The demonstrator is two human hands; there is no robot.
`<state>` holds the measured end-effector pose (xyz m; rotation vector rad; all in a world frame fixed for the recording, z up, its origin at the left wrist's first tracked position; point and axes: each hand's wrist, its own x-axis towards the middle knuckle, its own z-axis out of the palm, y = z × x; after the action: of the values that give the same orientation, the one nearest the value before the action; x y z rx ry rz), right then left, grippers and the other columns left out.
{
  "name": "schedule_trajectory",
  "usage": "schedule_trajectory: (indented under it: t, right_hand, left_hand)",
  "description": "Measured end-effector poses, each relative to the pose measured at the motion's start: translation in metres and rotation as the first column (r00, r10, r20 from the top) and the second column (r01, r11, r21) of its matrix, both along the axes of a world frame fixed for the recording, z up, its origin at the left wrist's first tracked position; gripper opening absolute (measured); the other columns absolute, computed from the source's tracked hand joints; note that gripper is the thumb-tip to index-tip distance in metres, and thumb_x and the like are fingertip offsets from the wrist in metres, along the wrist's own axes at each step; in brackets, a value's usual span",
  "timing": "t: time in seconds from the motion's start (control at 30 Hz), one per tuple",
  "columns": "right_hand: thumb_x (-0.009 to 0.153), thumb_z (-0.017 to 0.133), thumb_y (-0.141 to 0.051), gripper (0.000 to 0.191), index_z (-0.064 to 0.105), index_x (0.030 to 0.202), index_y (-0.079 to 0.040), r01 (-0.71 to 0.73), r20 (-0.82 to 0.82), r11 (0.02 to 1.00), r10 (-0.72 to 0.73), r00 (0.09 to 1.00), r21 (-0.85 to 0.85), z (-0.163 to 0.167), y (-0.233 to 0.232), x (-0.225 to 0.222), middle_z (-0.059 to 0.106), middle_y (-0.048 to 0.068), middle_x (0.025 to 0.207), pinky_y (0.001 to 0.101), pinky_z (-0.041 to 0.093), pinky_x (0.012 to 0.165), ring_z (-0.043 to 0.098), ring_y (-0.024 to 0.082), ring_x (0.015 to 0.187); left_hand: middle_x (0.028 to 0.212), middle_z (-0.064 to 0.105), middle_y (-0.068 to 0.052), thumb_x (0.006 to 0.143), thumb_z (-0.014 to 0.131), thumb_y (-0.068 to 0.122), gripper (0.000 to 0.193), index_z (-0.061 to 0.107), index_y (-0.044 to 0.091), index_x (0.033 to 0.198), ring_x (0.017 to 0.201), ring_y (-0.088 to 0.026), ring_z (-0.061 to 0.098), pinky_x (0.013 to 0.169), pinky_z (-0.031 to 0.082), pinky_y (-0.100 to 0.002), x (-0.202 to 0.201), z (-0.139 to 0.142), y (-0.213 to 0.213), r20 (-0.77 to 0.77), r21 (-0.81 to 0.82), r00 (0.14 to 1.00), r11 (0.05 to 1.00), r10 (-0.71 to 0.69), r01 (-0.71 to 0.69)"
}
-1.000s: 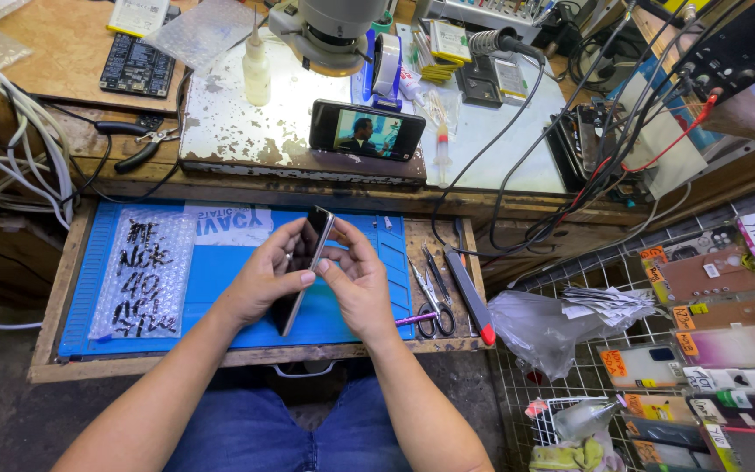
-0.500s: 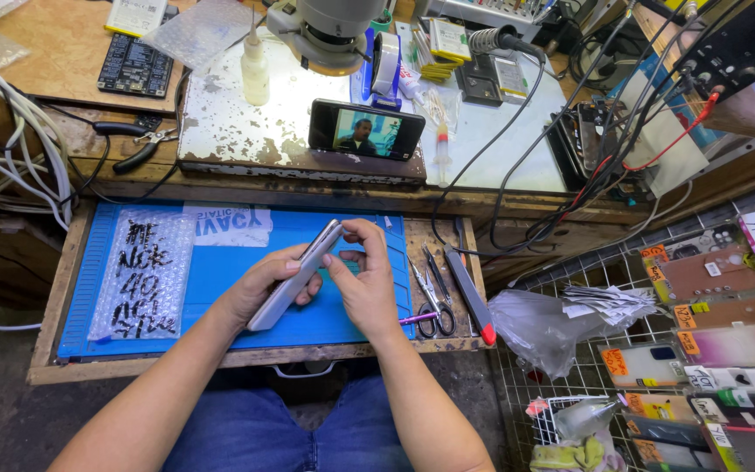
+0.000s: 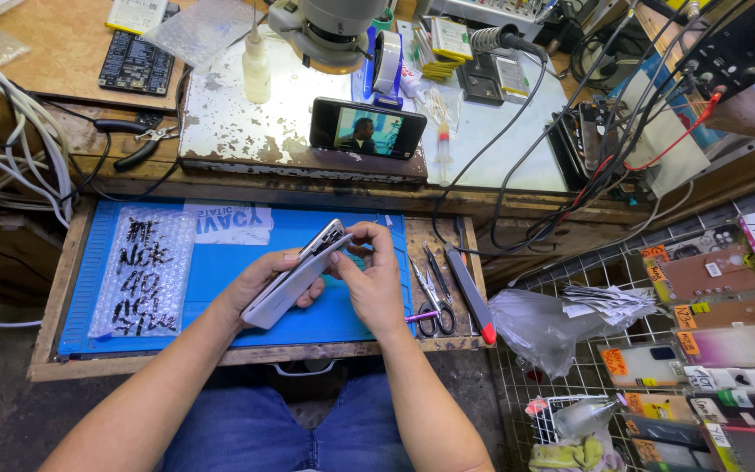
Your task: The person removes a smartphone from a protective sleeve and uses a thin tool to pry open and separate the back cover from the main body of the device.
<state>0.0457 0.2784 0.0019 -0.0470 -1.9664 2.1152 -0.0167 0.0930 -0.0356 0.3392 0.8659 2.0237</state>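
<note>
From the head view, my left hand [image 3: 259, 284] cradles a white phone [image 3: 294, 275] from beneath, its grip closed around the lower body, tilted up over the blue mat [image 3: 220, 262] on the pull-out surface. My right hand [image 3: 376, 280] pinches the phone's top corner, fingertips closed on the edge. The phone hangs in the air above the mat, not resting on it. I judge the main risk is a slip: the hold is at an angle, and too hard a pinch at the corner could twist the phone out of my left palm. It could drop toward the scissors [image 3: 434, 301] and the red-tipped tool [image 3: 474, 301] lying just beside my right hand, and scratch.
</note>
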Motion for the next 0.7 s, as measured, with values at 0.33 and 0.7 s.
schedule_trajectory:
  t: [0.33, 0.7]
  right_hand:
    - [0.094, 0.069, 0.008, 0.035, 0.048, 0.118, -0.005, -0.084, -0.096, 0.992, 0.075, 0.993, -0.092, -0.019, 0.015, -0.003, 0.052, 0.008, 0.125, 0.0303, 0.054, 0.093, 0.060, 0.016, 0.109]
    - [0.094, 0.069, 0.007, 0.034, 0.051, 0.121, -0.004, -0.075, -0.057, 0.990, 0.069, 0.996, -0.120, -0.018, 0.013, -0.004, 0.054, 0.007, 0.120, 0.0298, 0.055, 0.091, 0.061, 0.015, 0.107]
  left_hand:
    - [0.086, 0.066, -0.011, 0.093, 0.061, 0.046, 0.064, 0.063, -0.011, 0.124, 0.069, -0.013, 0.060, 0.066, 0.051, -0.026, -0.003, 0.006, 0.003, -0.126, 0.011, 0.992, 0.999, -0.030, 0.032]
    - [0.095, 0.068, -0.013, 0.091, 0.063, 0.046, 0.065, 0.062, -0.008, 0.126, 0.070, -0.013, 0.060, 0.065, 0.052, -0.026, -0.001, 0.006, 0.004, -0.138, 0.004, 0.990, 1.000, -0.002, 0.003]
